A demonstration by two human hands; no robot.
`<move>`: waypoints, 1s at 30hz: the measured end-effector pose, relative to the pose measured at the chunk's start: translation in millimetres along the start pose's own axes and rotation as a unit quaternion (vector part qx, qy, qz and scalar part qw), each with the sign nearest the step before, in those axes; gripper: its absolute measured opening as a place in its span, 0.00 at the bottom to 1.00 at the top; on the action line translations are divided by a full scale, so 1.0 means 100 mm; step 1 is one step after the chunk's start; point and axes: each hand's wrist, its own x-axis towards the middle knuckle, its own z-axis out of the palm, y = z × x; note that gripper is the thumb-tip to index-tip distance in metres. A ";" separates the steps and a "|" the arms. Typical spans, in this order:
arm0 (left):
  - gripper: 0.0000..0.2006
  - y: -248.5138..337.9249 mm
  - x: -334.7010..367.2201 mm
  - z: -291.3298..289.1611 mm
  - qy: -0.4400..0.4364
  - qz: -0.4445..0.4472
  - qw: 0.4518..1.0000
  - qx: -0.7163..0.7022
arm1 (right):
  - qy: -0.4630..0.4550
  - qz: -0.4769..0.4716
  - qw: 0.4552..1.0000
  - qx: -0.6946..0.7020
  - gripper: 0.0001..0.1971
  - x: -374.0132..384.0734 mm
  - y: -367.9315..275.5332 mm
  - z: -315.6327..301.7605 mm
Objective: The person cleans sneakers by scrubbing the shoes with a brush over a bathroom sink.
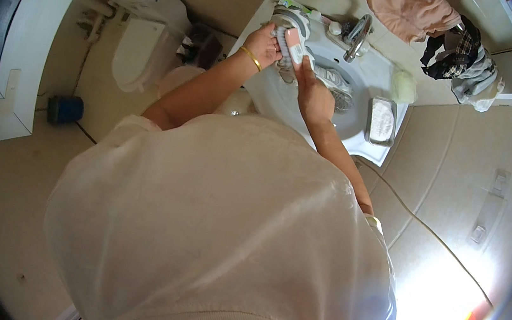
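Over white sink (368, 78): left hand (262, 45) grips sneaker (289, 20), right hand (314, 100) scrub brush (295, 48).

A grey-and-white sneaker (287, 22) is held up over the left rim of the white sink (368, 78), gripped by the left hand (262, 45); a scrub brush (293, 47) with a pale pink back lies against its side, pressed there by the right hand (312, 96). A second sneaker (335, 83), also grey and white, lies inside the basin just beside the right hand.
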 end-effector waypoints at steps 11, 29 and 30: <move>0.14 0.02 0.05 -0.14 -0.038 -0.008 0.999 -0.002 | 0.048 -0.054 0.997 0.038 0.20 0.24 -0.22 -0.04; 0.16 0.35 -0.06 -0.01 -0.010 -0.024 1.000 -0.014 | 0.106 -0.053 0.987 0.109 0.20 0.32 -0.13 0.07; 0.15 0.33 -0.03 -0.05 -0.021 -0.036 0.999 0.000 | 0.105 -0.054 0.987 0.109 0.20 0.36 -0.16 0.03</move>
